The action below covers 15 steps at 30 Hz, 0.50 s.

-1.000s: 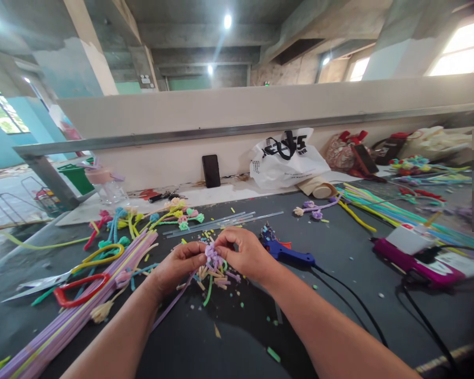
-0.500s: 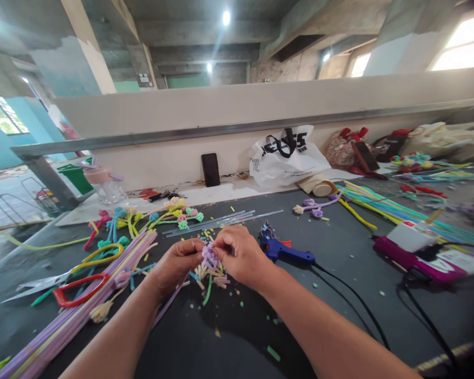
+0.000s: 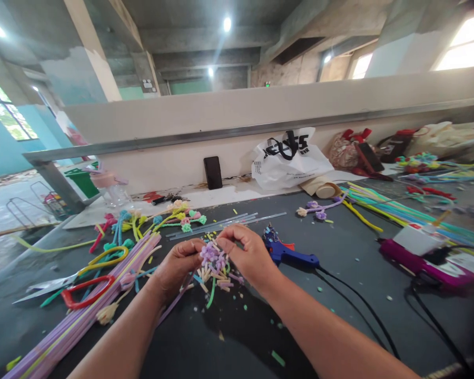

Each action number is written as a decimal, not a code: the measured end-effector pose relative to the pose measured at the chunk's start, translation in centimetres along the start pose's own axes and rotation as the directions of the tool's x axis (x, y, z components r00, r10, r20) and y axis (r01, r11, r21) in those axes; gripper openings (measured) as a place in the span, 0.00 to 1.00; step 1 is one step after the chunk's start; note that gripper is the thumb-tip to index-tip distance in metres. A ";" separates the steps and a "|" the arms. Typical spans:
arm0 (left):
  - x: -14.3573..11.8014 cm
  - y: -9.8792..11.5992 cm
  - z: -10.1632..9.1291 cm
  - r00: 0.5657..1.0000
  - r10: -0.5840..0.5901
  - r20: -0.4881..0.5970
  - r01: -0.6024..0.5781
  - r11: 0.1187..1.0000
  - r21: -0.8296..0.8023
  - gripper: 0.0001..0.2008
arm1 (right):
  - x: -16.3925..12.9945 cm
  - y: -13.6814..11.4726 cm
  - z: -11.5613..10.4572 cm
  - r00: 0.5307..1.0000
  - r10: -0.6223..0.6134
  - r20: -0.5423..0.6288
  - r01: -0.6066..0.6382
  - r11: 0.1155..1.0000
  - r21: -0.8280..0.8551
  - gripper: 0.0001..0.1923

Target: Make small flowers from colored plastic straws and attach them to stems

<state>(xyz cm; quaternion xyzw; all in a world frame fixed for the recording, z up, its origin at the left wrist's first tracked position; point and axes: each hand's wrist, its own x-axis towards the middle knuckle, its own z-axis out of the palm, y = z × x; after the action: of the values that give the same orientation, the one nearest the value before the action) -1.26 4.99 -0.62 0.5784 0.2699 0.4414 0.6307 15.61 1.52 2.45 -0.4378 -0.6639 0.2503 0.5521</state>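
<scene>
A small purple pipe-cleaner flower point(image 3: 210, 253) is held above the middle of the black table. My left hand point(image 3: 179, 261) pinches it from the left, and a thin purple stem point(image 3: 176, 301) slants down below that hand. At the flower's upper right edge, my right hand point(image 3: 243, 251) has thumb and forefinger pressed together; the exact spot they grip is partly hidden. Under the hands lies a pile of short cut pipe-cleaner pieces point(image 3: 224, 282). A blue glue gun point(image 3: 292, 254) rests just right of my right hand.
Scissors with red and yellow handles point(image 3: 89, 295) lie on a purple pipe-cleaner bundle point(image 3: 69, 337) at left. Clear glue sticks point(image 3: 229, 223) lie behind my hands. A phone point(image 3: 213, 172) leans on the partition beside a white bag point(image 3: 290, 160). Black cables point(image 3: 359, 310) cross the right side.
My right fingers have shifted slightly away to the right, and more of the purple flower shows between my hands. The whole view has swung a little to the left.
</scene>
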 end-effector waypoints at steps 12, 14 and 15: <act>0.9 0.5 -0.7 0.910 0.414 0.033 -0.390 0.825 0.408 0.03 | -0.8 0.3 1.1 0.859 0.343 0.381 -0.505 0.697 0.509 0.17; 0.7 0.6 -0.5 0.907 0.420 0.039 -0.393 0.810 0.435 0.03 | -0.9 0.6 1.3 0.849 0.357 0.390 -0.524 0.658 0.540 0.16; 0.6 0.7 -0.3 0.907 0.420 0.042 -0.393 0.803 0.448 0.03 | -1.0 0.6 1.4 0.844 0.365 0.393 -0.535 0.638 0.554 0.15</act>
<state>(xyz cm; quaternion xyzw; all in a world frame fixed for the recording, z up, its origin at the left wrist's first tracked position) -1.43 5.65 0.14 0.7383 0.2521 0.5091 0.3635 14.51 1.21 1.07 -0.3388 -0.4677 0.6449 0.5007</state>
